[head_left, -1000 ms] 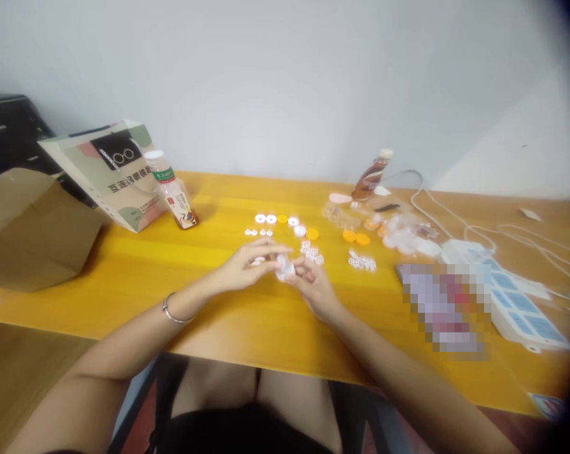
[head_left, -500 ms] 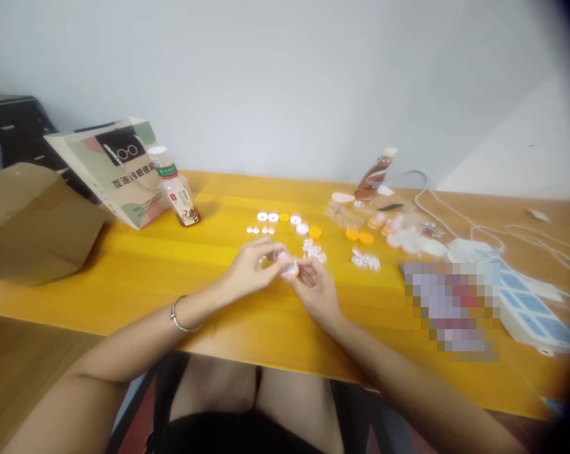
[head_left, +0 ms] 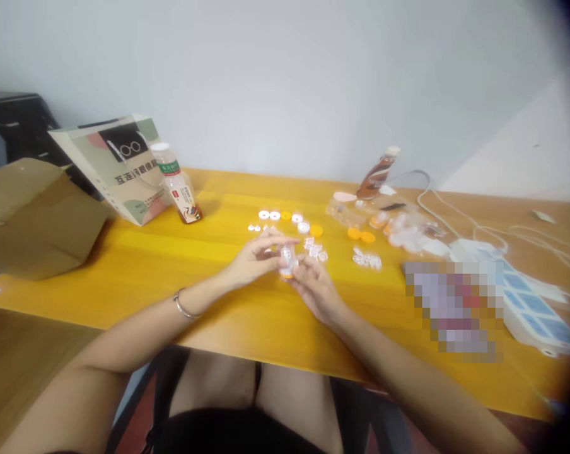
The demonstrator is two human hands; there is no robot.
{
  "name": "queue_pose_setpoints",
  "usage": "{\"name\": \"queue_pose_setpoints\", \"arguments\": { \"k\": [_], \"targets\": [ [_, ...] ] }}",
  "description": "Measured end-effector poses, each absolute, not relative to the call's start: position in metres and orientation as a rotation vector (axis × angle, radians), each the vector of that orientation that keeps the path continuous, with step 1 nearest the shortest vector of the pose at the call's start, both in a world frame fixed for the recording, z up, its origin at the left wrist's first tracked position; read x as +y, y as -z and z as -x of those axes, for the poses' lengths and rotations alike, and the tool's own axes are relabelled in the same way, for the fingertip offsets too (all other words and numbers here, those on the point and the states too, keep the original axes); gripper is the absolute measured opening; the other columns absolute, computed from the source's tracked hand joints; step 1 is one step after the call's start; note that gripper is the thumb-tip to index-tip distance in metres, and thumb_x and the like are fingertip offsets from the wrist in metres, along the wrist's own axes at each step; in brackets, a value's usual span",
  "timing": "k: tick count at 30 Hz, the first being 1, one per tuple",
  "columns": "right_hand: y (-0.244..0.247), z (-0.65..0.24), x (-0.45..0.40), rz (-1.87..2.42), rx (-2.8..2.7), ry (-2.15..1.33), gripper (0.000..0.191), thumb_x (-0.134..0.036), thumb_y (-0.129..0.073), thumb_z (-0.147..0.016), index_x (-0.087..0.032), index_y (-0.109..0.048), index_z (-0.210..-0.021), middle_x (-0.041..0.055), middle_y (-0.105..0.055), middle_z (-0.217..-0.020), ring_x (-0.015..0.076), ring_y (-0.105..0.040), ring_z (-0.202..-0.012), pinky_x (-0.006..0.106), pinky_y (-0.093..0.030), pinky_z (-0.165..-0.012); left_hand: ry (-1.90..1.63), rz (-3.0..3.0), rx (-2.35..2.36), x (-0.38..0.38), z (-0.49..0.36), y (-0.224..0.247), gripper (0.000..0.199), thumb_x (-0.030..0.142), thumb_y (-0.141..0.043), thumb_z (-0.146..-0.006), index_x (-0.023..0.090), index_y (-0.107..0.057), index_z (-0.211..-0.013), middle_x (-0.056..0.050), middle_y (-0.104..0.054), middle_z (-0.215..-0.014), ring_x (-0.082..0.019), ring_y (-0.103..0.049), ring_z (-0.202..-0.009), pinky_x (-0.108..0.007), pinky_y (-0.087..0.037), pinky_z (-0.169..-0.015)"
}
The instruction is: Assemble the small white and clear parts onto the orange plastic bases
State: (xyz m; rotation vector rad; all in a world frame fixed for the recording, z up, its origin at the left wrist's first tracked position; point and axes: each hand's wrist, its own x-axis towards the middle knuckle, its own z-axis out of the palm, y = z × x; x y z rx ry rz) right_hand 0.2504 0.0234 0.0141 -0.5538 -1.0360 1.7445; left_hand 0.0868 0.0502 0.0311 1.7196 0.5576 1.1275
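Note:
Between my hands, above the near middle of the table, is a small clear-domed piece (head_left: 287, 257) with a white part inside and a white and orange base. My left hand (head_left: 255, 258) holds it from the left, thumb at its side and fingers curving over its top. At the lower right, my right hand (head_left: 317, 289) pinches the base. Beyond them lies a row of white discs (head_left: 275, 215) and orange discs (head_left: 316, 231). Small white pegs (head_left: 254, 227) sit in front of the row, partly behind my left hand. White cut-out pieces (head_left: 315, 250) lie just past my right hand.
A drink bottle (head_left: 181, 189) and paper bags (head_left: 136, 170) stand at the left. Toward the right are more cut-outs (head_left: 367, 259), orange discs (head_left: 360, 235), clear parts (head_left: 403, 232), a cola bottle (head_left: 378, 173), cables (head_left: 459, 217), a power strip (head_left: 540, 309) and a blurred-out flat object (head_left: 448, 312).
The domed piece has turned upright, its clear top now showing above the base. My left fingers have risen over it, and my right hand has shifted slightly lower around the base.

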Motion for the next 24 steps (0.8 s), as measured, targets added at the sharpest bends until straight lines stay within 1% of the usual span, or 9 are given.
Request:
{"name": "queue_pose_setpoints", "arguments": {
  "k": [2,5,7,10,12,15,18,22,24],
  "targets": [
    [-0.0132,-0.2505,0.0235,0.546,-1.028,-1.760,0.018,-0.027,-0.069,-0.068,-0.021,-0.059,-0.082,-0.0017,-0.064,-0.078,0.0093,-0.059,-0.072,0.021,-0.047,-0.071,-1.138,-1.647,0.557,0.0488,-0.0895,-0.0286,0.035,0.030,-0.059,-0.078,0.022,-0.056,-0.112,-0.008,-0.057,-0.112,-0.018,-0.054,-0.099,-0.032,-0.042,-0.087],
    [-0.0121,-0.2499,0.0240,0.535,-1.031,-1.775,0.022,-0.031,-0.068,-0.068,-0.021,-0.059,-0.086,-0.0006,-0.064,-0.080,0.0096,-0.059,-0.073,0.021,-0.047,-0.071,-1.056,-1.555,0.481,0.0466,-0.0920,-0.0276,0.036,0.032,-0.052,-0.082,0.019,-0.052,-0.116,-0.011,-0.052,-0.120,-0.021,-0.050,-0.108,-0.033,-0.042,-0.089],
    [-0.0118,-0.2490,0.0245,0.554,-1.043,-1.749,0.020,-0.031,-0.068,-0.068,-0.022,-0.059,-0.083,-0.0014,-0.063,-0.077,0.0095,-0.058,-0.071,0.022,-0.047,-0.071,-1.085,-1.541,0.500,0.0455,-0.0934,-0.0278,0.038,0.035,-0.054,-0.080,0.018,-0.051,-0.114,-0.012,-0.049,-0.121,-0.022,-0.048,-0.111,-0.032,-0.043,-0.087],
    [-0.0121,-0.2480,0.0248,0.589,-1.073,-1.724,0.018,-0.032,-0.067,-0.068,-0.022,-0.058,-0.081,-0.0014,-0.062,-0.077,0.0107,-0.058,-0.071,0.025,-0.048,-0.073,-1.171,-1.513,0.560,0.0444,-0.0946,-0.0289,0.043,0.035,-0.058,-0.077,0.020,-0.045,-0.115,-0.011,-0.055,-0.110,-0.019,-0.055,-0.097,-0.028,-0.047,-0.074],
    [-0.0123,-0.2479,0.0249,0.603,-1.101,-1.731,0.021,-0.036,-0.066,-0.069,-0.022,-0.057,-0.083,-0.0004,-0.062,-0.078,0.0121,-0.058,-0.072,0.027,-0.048,-0.074,-1.109,-1.472,0.536,0.0439,-0.0943,-0.0304,0.043,0.037,-0.052,-0.081,0.022,-0.039,-0.119,-0.012,-0.054,-0.112,-0.019,-0.056,-0.094,-0.029,-0.048,-0.070],
    [-0.0126,-0.2481,0.0249,0.636,-1.115,-1.698,0.023,-0.037,-0.067,-0.067,-0.022,-0.056,-0.081,-0.0005,-0.063,-0.076,0.0125,-0.058,-0.070,0.028,-0.047,-0.075,-1.112,-1.478,0.546,0.0446,-0.0925,-0.0318,0.045,0.039,-0.053,-0.080,0.021,-0.040,-0.119,-0.013,-0.047,-0.122,-0.022,-0.050,-0.107,-0.030,-0.047,-0.076],
    [-0.0126,-0.2481,0.0246,0.628,-1.089,-1.714,0.023,-0.036,-0.068,-0.066,-0.022,-0.056,-0.081,-0.0004,-0.063,-0.078,0.0124,-0.058,-0.070,0.028,-0.047,-0.075,-1.158,-1.513,0.581,0.0474,-0.0908,-0.0309,0.049,0.036,-0.058,-0.077,0.022,-0.038,-0.120,-0.012,-0.052,-0.116,-0.021,-0.051,-0.106,-0.030,-0.046,-0.077],
    [-0.0122,-0.2478,0.0248,0.598,-1.070,-1.726,0.020,-0.033,-0.067,-0.068,-0.022,-0.056,-0.081,-0.0007,-0.064,-0.077,0.0120,-0.059,-0.071,0.027,-0.046,-0.075,-1.162,-1.540,0.565,0.0505,-0.0893,-0.0289,0.045,0.038,-0.054,-0.079,0.023,-0.040,-0.118,-0.011,-0.045,-0.125,-0.023,-0.044,-0.116,-0.033,-0.044,-0.086],
    [-0.0119,-0.2477,0.0250,0.587,-1.063,-1.721,0.020,-0.031,-0.068,-0.067,-0.023,-0.056,-0.081,-0.0015,-0.063,-0.078,0.0118,-0.059,-0.072,0.026,-0.046,-0.075,-1.195,-1.562,0.577,0.0505,-0.0888,-0.0291,0.044,0.036,-0.058,-0.077,0.023,-0.041,-0.116,-0.010,-0.047,-0.123,-0.022,-0.047,-0.113,-0.032,-0.045,-0.083]
  ]
}}
